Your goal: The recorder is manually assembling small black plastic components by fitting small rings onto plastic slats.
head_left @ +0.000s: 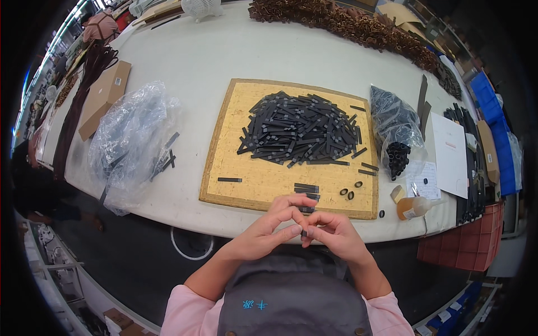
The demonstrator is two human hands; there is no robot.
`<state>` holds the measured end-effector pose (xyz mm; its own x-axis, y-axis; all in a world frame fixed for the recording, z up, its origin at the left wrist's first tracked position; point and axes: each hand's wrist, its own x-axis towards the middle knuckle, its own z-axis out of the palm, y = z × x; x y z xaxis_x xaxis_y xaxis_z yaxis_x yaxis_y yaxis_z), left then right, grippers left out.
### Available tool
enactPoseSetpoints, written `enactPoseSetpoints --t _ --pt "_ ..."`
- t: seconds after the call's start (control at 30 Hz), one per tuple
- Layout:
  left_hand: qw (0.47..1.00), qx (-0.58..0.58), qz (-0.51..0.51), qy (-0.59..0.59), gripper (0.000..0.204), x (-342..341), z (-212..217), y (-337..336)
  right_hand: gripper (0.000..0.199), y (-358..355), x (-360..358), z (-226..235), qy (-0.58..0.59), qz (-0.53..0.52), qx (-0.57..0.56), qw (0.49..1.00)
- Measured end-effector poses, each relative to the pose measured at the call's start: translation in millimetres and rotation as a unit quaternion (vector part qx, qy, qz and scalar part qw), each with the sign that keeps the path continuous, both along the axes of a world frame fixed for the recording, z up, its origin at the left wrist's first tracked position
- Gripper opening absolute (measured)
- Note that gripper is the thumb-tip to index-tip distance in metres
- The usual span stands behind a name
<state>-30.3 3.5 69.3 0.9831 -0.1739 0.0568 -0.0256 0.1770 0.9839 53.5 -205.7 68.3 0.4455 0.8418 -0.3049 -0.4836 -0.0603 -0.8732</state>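
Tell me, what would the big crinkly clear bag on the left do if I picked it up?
It would probably flop, since the clear bag lies crumpled. It's likely light: the plastic looks thin and see-through.

Room lies between the obstructing strip pile (300, 131) and left-side bag (131, 134).

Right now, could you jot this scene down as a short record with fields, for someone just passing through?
Hands: left hand and right hand meet at the fingertips, around a small dark piece
Main pile: dark flat strips, heaped on a yellowish board
Loose on board: three black rings, near its right side
Right of board: clear bag of black pieces; bottle of amber liquid
Left of board: crumpled clear plastic; cardboard box
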Motion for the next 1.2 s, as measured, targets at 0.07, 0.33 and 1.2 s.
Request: enactPoseSetpoints --t 0.07,0.33,1.2 --pt "0.95 0.289 0.064 -0.102 0.007 -3 1 2 0.024 3 -1 10 -0.101 -0.002 -0.019 0.995" --pt "0.957 0.218 0.187 -0.031 0.017 -17 4 -18 0.033 3 -9 -9 -0.072 -0.112 -0.029 0.991" --pt "0.939 -0.204 0.046 0.274 0.012 -24 -28 -22 0.021 -23 -5 -20 0.201 -0.072 0.049 0.976"
